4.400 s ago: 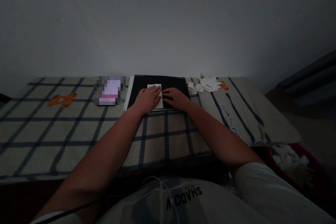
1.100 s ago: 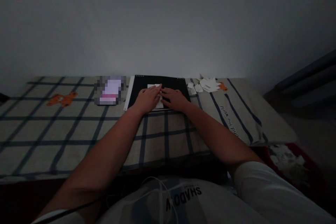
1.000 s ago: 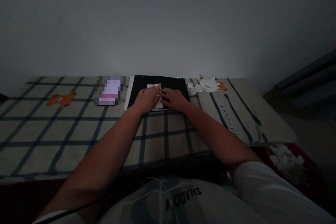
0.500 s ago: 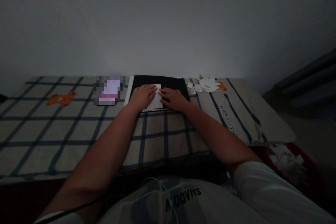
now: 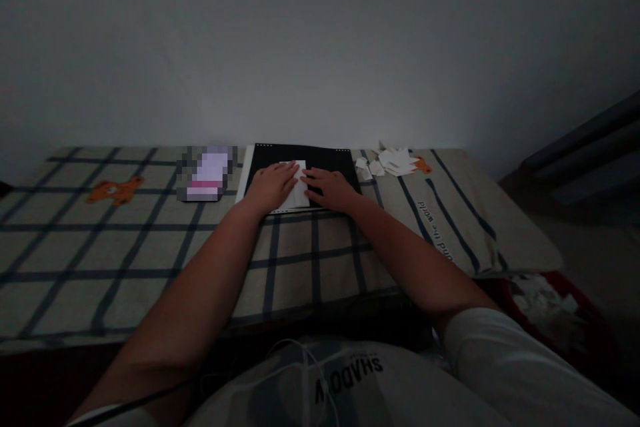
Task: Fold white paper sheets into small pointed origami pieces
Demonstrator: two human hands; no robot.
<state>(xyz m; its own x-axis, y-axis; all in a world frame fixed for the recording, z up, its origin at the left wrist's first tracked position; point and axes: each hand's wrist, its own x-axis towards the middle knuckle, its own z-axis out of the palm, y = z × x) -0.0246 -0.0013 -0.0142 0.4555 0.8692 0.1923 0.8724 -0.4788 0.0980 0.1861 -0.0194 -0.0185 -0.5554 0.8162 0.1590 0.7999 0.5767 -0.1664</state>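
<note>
I see both of my hands laid flat on one small white folded sheet of paper, which lies on a black rectangular mat at the far middle of the bed-like surface. The left hand covers the sheet's left part and the right hand presses its right edge, fingertips nearly meeting over the paper; neither is clenched around it, they bear down with spread fingers, which I judge keeps the sheet flat and steady on the firm mat instead of the soft checked beige cloth with dark blue stripes. Counting: one sheet under the hands, one mat, one loose heap of small white paper scraps just right of the mat, whose pieces are too small to number. Two orange bear figures show on the cloth, one far left and one beside the scraps. One blurred pale purple object sits left of the mat.
</note>
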